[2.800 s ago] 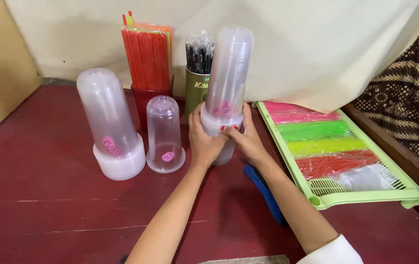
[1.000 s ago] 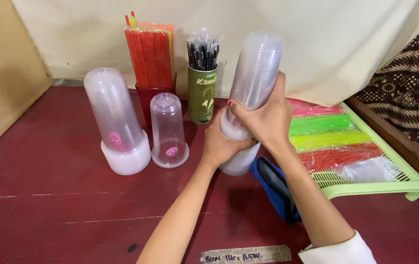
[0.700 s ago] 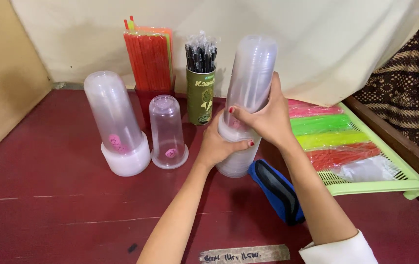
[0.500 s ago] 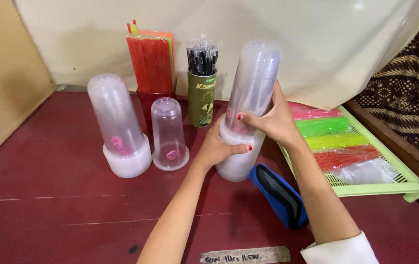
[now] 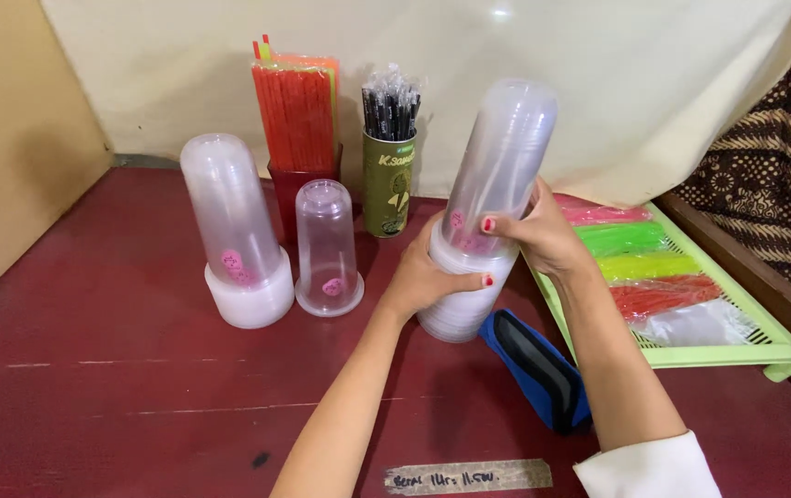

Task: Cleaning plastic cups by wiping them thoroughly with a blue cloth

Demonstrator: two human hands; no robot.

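Observation:
A tall stack of clear plastic cups [image 5: 497, 175], upside down and leaning to the right, stands on the dark red table [image 5: 91, 397]. My left hand [image 5: 423, 277] grips the lower part of this stack near its rims. My right hand [image 5: 538, 231] wraps around the stack a little higher. Both hands hold it. Left of it stand another inverted stack of clear cups [image 5: 234, 231] and a shorter inverted stack of cups [image 5: 326, 244].
A bundle of orange-red straws [image 5: 298, 115] and a green cup of black wrapped straws [image 5: 389, 152] stand at the back. A green tray [image 5: 737, 346] with pink, green, yellow and red straw packs lies right. A blue pouch [image 5: 538, 369] and a taped paper label [image 5: 469, 477] lie near me.
The tilted stack has shifted slightly left and stood a bit more upright; my right hand slid lower on it. Earlier the stack stood near the green cup, held at its base.

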